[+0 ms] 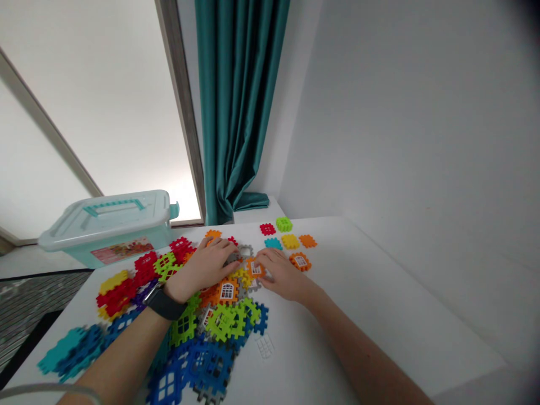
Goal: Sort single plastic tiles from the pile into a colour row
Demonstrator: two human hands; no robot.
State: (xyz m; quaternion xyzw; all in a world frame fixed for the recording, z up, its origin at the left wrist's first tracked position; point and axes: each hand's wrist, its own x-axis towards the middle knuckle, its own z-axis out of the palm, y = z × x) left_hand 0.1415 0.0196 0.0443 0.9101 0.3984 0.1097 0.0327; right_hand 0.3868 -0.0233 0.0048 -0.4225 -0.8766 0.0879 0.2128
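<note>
A heap of colourful notched plastic tiles spreads over the white table point(295, 337). My left hand point(207, 266), with a dark watch on the wrist, lies over the upper part of the heap, fingers spread; nothing shows in its grip. Just to its right, my right hand point(282, 273) pinches an orange tile with a white window point(255, 267). Beneath and between the hands are yellow and grey tiles. Another orange window tile point(226, 291) lies nearer, above green tiles point(223, 322) and blue tiles point(211, 365).
Beyond my right hand lie separate red point(268, 229), green point(284, 224), teal point(273, 243), yellow point(291, 241) and orange tiles point(307, 241), plus an orange window tile point(300, 261). A lidded teal box point(118, 225) stands back left. A wall borders the right.
</note>
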